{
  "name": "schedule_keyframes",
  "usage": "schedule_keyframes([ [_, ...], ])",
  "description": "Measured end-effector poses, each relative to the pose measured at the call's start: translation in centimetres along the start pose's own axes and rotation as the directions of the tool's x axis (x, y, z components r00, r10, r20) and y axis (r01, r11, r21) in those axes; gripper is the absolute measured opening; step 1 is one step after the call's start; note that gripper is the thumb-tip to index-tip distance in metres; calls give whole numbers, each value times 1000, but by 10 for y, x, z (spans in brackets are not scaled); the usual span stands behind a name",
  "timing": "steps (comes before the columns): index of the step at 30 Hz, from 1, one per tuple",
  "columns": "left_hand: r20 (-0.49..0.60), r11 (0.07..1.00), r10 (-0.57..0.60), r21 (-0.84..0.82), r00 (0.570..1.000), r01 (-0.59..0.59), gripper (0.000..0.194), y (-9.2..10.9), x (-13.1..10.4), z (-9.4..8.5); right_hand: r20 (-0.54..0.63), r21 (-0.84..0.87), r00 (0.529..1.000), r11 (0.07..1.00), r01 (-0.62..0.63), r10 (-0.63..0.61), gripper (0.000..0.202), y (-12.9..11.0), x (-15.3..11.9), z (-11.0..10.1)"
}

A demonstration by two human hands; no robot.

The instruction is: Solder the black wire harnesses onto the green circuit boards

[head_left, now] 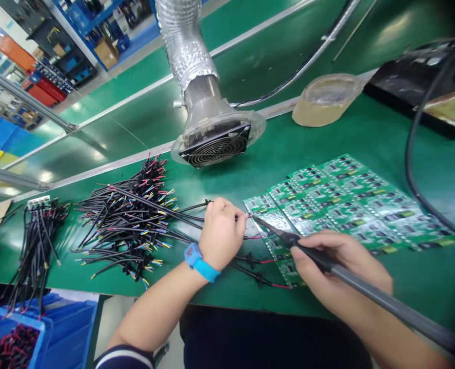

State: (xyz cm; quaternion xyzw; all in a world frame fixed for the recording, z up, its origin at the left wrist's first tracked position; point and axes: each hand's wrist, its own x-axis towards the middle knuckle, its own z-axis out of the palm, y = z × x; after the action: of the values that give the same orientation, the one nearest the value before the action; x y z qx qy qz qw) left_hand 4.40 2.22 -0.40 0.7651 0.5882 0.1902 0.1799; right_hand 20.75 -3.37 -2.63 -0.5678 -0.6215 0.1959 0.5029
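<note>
My left hand (221,230), with a blue watch on its wrist, pinches the end of a black cable at the left edge of the green circuit boards (338,200). In my right hand (338,271) is a soldering iron (312,251), gripped like a pen. Its tip points at the spot just beside my left fingertips; whether it touches the wire cannot be made out. Below my left hand, black cables with red ends (258,279) reach the lower boards of the same panel.
Left of my hand lies a heap of black cables (135,215); a second bundle (38,241) hangs toward a blue bin (42,328). A fume extractor fan (215,146) hangs overhead. A tape roll (323,100) and a dark tray (423,87) stand at the back right. A black cord (412,148) crosses the right side.
</note>
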Motion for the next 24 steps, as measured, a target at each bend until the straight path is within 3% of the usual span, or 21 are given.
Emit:
schedule_keyframes([
  [12, 0, 996, 17, 89, 1000, -17, 10, 2, -1, 4, 32, -23, 999, 999, 28, -27, 7, -2, 0, -2],
  [18, -22, 994, 34, 109, 999, -31, 11, 1, -2, 6, -52, -13, 998, 1000, 28, -29, 10, -1, 0, -4],
  [24, -29, 993, 60, 105, 998, -57, 12, 0, -2, 6, -20, -59, 998, 997, 50, -51, 12, -1, 0, -2],
])
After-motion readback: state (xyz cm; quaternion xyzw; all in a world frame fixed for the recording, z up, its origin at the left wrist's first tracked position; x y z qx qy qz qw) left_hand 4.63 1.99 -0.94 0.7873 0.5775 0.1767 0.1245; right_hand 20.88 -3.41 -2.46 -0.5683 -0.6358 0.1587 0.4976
